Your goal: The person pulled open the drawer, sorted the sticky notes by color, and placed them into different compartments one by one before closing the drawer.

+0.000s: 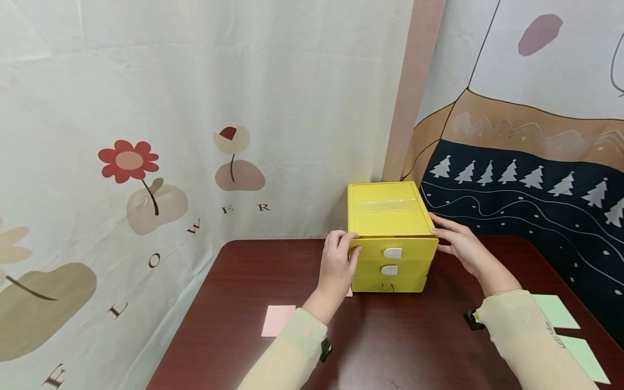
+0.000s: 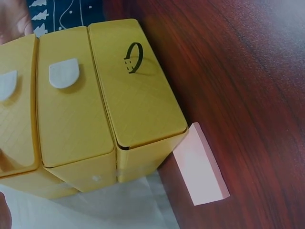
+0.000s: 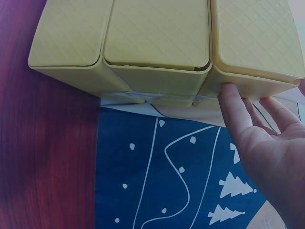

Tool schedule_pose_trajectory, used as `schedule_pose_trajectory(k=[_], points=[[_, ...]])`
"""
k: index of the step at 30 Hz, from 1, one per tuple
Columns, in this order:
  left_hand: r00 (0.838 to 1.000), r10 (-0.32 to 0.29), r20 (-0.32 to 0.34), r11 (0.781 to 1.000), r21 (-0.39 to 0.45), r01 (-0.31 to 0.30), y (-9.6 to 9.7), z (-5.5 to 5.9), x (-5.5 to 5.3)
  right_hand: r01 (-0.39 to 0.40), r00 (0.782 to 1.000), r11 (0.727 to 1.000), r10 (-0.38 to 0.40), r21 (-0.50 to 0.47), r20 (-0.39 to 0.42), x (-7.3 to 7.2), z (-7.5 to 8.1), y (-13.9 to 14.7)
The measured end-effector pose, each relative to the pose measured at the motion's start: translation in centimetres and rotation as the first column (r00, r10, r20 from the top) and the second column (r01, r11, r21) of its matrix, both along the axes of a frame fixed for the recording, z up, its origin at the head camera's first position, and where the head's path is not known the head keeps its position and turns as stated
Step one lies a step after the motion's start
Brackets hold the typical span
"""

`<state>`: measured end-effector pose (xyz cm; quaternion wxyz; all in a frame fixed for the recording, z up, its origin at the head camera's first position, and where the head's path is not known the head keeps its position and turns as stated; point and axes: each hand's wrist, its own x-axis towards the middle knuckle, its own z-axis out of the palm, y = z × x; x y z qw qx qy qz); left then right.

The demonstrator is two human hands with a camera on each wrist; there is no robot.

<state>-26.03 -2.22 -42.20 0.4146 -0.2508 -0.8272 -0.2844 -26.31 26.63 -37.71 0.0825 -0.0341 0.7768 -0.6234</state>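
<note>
A yellow drawer box [image 1: 382, 219] stands at the back of the table, with three drawers stacked one above another. White tabs mark the upper two fronts, and a thin dark loop [image 2: 135, 57] sits on the lowest. The top drawer [image 1: 370, 249] juts slightly forward under the lid. My left hand [image 1: 335, 265] grips the top drawer's left front corner, thumb at the front and bent fingers by the upper edge. On the opposite side, my right hand [image 1: 460, 246] rests extended fingertips against the box's upper side wall. The right wrist view shows these fingers [image 3: 236, 107] touching the wall.
A pink sticky pad [image 1: 278, 320] lies on the dark red table [image 1: 390, 346] left of the box. Another pink pad [image 2: 202, 167] is beside the box's lower left corner. Two green pads [image 1: 556, 311] lie at the right edge. Printed curtains hang behind.
</note>
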Motion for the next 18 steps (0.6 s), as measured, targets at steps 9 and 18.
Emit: schedule_pose_trajectory(k=[9,18], points=[[0.997,0.025,0.077,1.000,0.016,-0.026,0.20,0.21,-0.19,0.009,1.000,1.000,-0.009,0.010,0.012,0.01,0.09,-0.08],[0.994,0.030,0.103,0.999,0.042,-0.034,0.36,0.33,-0.35,0.016,1.000,1.000,-0.016,0.000,0.009,0.04,0.08,-0.11]])
